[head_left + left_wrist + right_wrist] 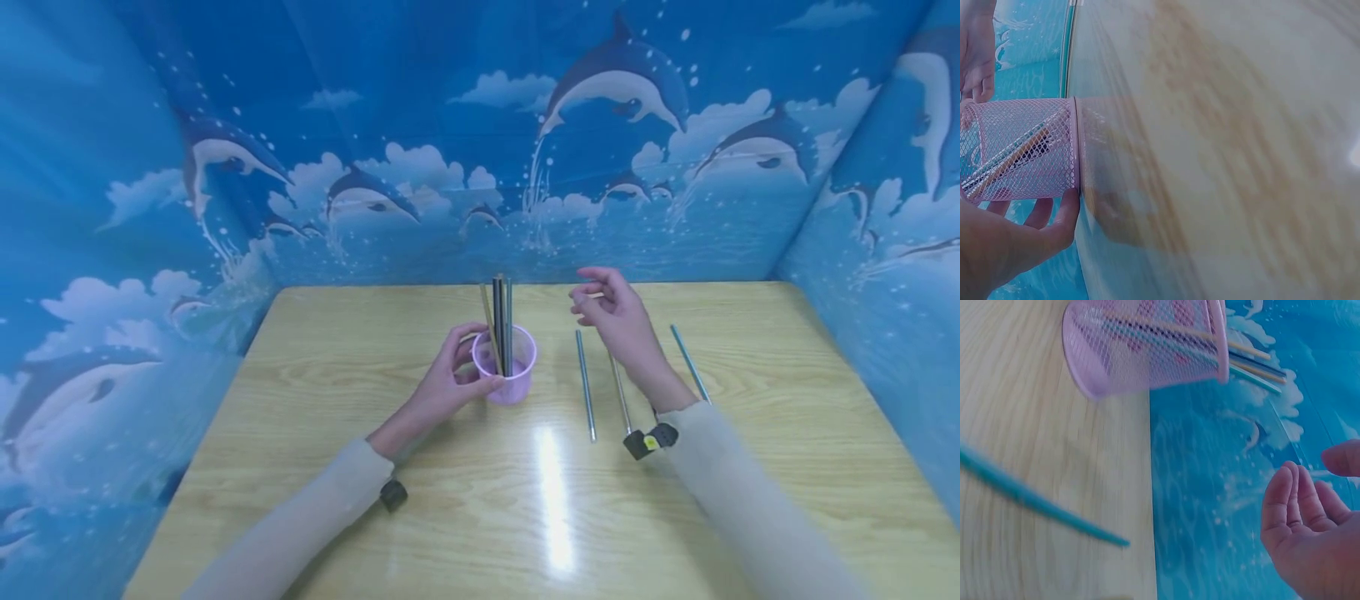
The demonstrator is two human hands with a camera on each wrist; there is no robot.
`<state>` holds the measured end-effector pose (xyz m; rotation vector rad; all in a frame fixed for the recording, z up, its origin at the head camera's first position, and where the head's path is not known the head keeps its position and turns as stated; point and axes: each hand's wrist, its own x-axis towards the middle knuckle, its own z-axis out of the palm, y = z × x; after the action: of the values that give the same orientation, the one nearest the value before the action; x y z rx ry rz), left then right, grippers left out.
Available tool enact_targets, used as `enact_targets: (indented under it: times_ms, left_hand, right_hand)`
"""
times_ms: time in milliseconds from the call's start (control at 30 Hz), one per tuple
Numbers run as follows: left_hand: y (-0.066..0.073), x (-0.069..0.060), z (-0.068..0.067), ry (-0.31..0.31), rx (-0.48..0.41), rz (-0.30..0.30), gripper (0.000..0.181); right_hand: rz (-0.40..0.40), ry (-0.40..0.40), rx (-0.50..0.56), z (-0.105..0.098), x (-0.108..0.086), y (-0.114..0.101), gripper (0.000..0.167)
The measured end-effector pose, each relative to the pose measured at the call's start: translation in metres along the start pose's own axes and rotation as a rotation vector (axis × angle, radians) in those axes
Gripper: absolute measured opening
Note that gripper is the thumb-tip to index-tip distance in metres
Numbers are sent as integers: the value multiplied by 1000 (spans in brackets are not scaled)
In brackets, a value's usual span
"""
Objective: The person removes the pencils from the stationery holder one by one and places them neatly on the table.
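Observation:
A pink mesh pencil cup [513, 392] stands upright on the table, holding several thin pencil-like sticks [509, 325] in gold, black and teal. My left hand [444, 379] grips its left side, thumb at the near rim and fingers round the far side. Right of the cup, my right hand [621, 323] is raised above the table with fingers loosely bent and nothing in them. Under and beside that arm lie a teal stick [586, 387], a silvery-gold stick [620, 392] and another teal stick [690, 364]. The right forearm may hide more.
The wood-grain table [322, 367] reaches back to a blue dolphin-print curtain [420, 217], which also rises at both sides. Small dark cameras sit at the left wrist [393, 495] and right wrist [649, 441].

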<state>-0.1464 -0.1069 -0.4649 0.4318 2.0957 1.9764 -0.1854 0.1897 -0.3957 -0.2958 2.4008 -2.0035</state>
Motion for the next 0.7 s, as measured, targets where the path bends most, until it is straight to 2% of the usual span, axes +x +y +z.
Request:
enact_targets:
  times_ms: [100,233,433,700]
  left_hand:
    - [-2,1,1,-1,9,22,85]
    - [-3,1,1,-6,1,22,84]
    - [-4,2,-1,-15,-12,27,82]
    - [-4,2,-1,-10,0,39,83]
  right_hand:
    - [-18,-18,10,13,4,3,48]
    - [-31,-31,28,30,9,6,44]
    - [-54,-67,26,53,15,11,51]
    - [-63,-101,25,68,20,13,59]
